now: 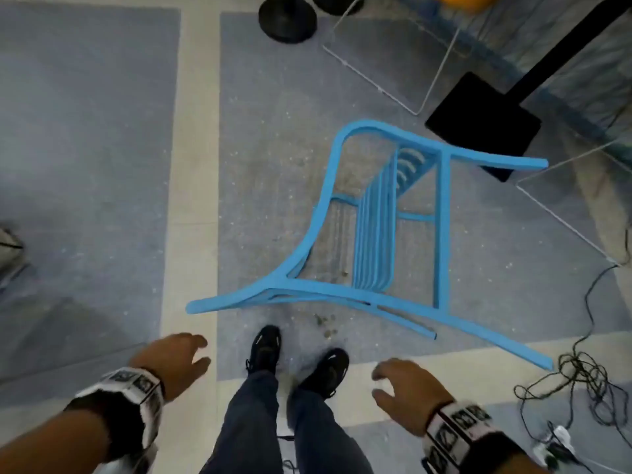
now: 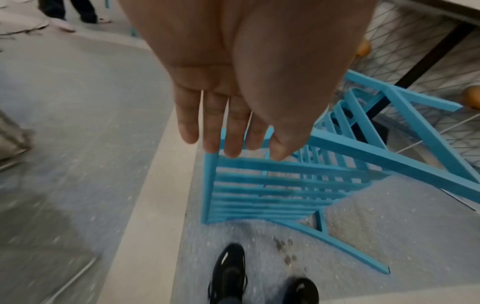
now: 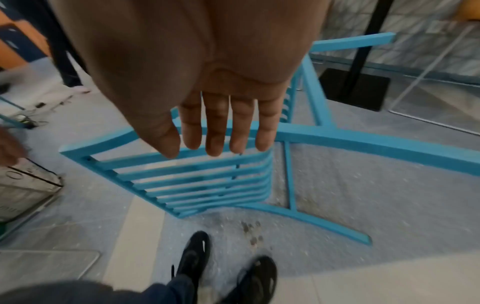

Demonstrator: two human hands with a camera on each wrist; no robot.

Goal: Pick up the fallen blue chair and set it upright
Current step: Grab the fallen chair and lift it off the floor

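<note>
Nothing of the job is done yet as I read it: the blue chair (image 1: pixel 372 234) lies tipped on its side on the floor (image 1: pixel 102 148), and neither of my hands touches it. My left hand (image 1: pixel 178 360) and right hand (image 1: pixel 407 391) both hang in the air with fingers (image 2: pixel 215 127) straight and loose, grasping nothing. The whole lift is left: reach, grip, swing it up onto its legs.

The chair sits just beyond my fingertips, ahead of my shoes (image 1: pixel 265 347). Its slatted seat stands on edge, facing toward the left-hand fingers' side. The back frame curves away from me at the far end, and the legs run out toward the right-hand fingers' side, the nearest one ending by the tangled cables (image 1: pixel 581 381). Its long axis, from the curved top of the back to the leg tips, runs roughly away from my fingers and slants across to the right.

I judge the near rail, stretched between both hands, the handiest first grip.
</note>
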